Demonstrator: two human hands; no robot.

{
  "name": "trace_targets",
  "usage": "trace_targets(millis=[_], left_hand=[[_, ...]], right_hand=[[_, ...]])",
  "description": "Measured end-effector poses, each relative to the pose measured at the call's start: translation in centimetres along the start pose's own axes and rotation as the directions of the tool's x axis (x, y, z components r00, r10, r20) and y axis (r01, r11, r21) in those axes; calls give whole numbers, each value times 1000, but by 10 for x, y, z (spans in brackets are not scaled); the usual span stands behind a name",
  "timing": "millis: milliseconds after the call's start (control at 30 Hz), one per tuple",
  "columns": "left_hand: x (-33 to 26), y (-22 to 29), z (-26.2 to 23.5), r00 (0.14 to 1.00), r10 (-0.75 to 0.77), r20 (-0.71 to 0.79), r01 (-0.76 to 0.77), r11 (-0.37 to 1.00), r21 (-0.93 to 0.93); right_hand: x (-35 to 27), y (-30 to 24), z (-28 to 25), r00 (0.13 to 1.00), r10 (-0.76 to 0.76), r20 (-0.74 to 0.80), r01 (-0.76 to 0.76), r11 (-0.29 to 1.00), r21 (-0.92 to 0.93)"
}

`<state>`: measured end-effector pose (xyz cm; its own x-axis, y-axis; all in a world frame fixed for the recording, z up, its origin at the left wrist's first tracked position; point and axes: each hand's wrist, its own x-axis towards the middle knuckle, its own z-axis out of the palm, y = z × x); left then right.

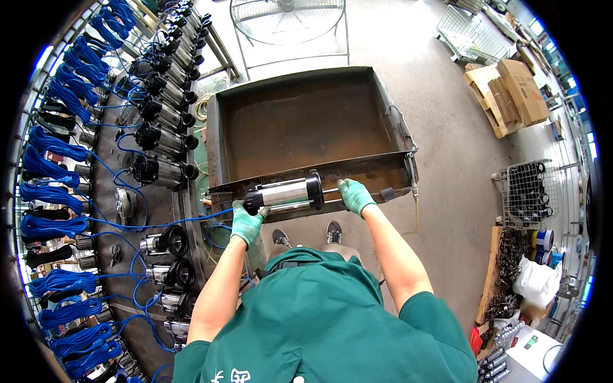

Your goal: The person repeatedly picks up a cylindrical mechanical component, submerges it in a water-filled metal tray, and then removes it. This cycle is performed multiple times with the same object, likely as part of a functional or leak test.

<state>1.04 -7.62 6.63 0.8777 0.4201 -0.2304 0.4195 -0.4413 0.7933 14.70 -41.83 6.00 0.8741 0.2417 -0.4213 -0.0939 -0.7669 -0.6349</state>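
A silver cylindrical pump (284,193) with black ends lies sideways at the near edge of a large metal water tank (383,102). My left hand (246,223), in a green glove, grips its left black end, where a blue cable (191,220) runs off to the left. My right hand (355,196), gloved too, is closed around a thin metal rod (331,191) at the pump's right end. Part of the rod is hidden by the fingers. Just right of that hand sits a small dark block (387,194) on the tank's near ledge.
Several similar pumps (159,140) stand in a row on the left bench, with blue cable coils (54,226) beyond. A large fan (287,19) stands behind the tank. At right are cardboard boxes (520,92) on a pallet and a wire basket (527,195) of black parts.
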Motion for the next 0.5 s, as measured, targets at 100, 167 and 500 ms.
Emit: trace_targets(millis=[100, 167, 500], left_hand=[[-4, 0, -2, 1000, 8, 14, -7, 998, -66], [-2, 0, -1, 1000, 1, 20, 1, 998, -66], [-4, 11, -3, 999, 24, 37, -24, 1000, -13]], right_hand=[[-9, 0, -5, 959, 112, 262, -246, 787, 566], [-7, 6, -12, 928, 81, 363, -327, 643, 692], [-7, 12, -32, 872, 31, 488, -370, 694, 617]])
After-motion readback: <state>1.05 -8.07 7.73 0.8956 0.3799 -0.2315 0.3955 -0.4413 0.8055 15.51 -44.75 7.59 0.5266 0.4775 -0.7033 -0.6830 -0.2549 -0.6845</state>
